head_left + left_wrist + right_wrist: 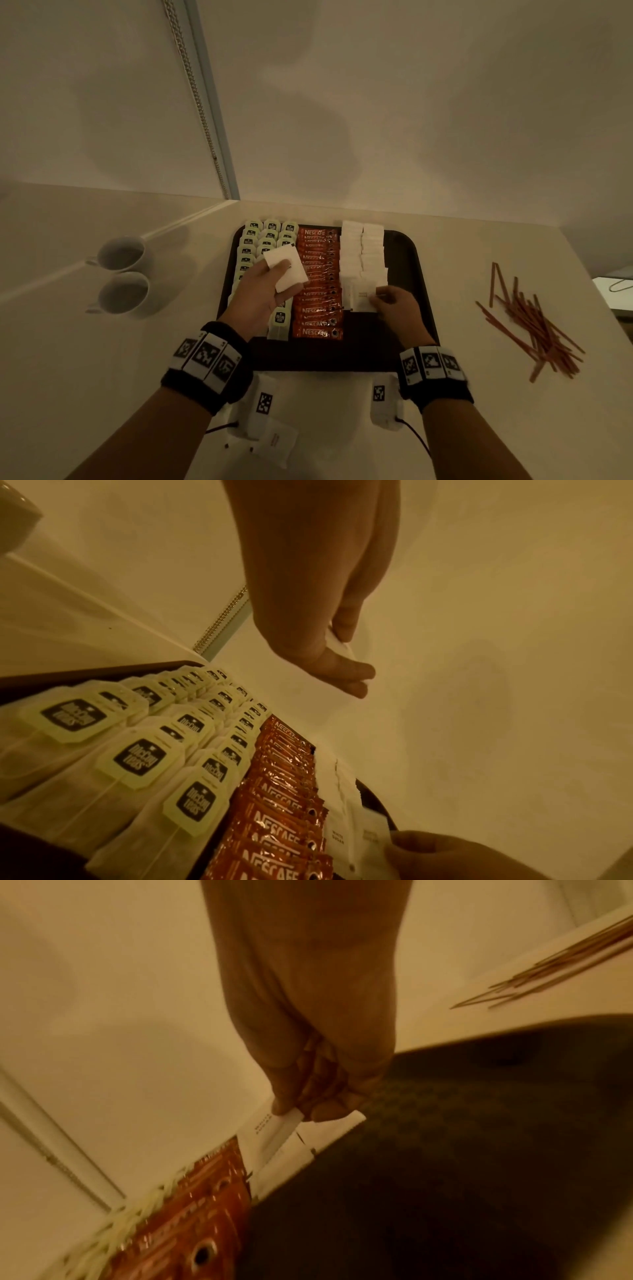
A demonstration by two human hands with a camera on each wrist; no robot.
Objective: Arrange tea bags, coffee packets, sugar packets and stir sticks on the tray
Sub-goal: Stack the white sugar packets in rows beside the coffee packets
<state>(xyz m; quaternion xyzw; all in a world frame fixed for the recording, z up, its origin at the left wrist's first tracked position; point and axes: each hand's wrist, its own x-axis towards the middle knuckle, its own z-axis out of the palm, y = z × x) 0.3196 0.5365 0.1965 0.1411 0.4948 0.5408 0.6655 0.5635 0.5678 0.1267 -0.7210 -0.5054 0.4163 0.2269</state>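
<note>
Sugar packets [363,253], flat white paper squares, are lying in two rows on our dark tray [416,270] beside glossy orange coffee packets [318,294]. Our right hand [399,306] is pinching one at the near end; our left hand [260,294] is gripping a small stack [287,269].

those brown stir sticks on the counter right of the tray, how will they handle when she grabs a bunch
The stir sticks look thin and narrow, so probably very light and somewhat bendy. They lie crossed in a loose pile on the counter, so a grab would likely pull them up fanned out and needing to be squared. Lying flat on that smooth surface, single ones may be fiddly to lift.
</note>
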